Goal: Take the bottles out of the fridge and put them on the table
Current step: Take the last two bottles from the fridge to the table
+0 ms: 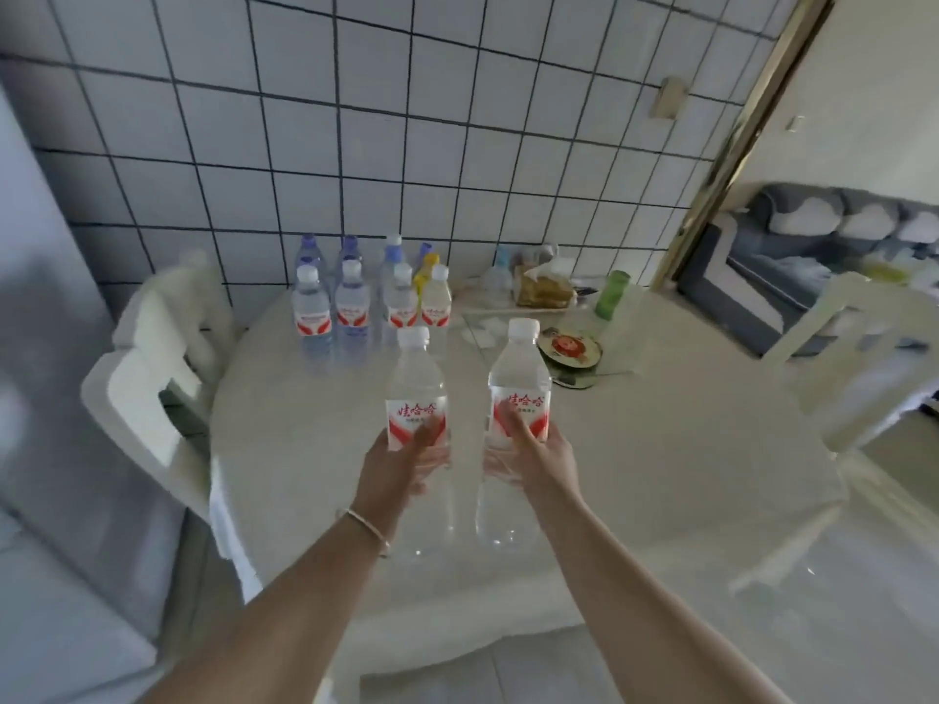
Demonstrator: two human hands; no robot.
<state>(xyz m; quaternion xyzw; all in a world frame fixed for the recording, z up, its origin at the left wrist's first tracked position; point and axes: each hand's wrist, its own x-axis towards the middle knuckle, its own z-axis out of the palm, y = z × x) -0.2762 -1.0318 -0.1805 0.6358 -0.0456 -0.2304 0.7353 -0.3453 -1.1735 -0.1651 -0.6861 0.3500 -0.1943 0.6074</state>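
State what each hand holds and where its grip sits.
Left hand grips a water bottle around the label; right hand grips a second water bottle likewise.

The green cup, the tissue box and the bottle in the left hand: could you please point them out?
green cup [611, 294], head view, its side.
tissue box [543, 289], head view, its front.
left bottle [415, 378], head view, clear shoulder.
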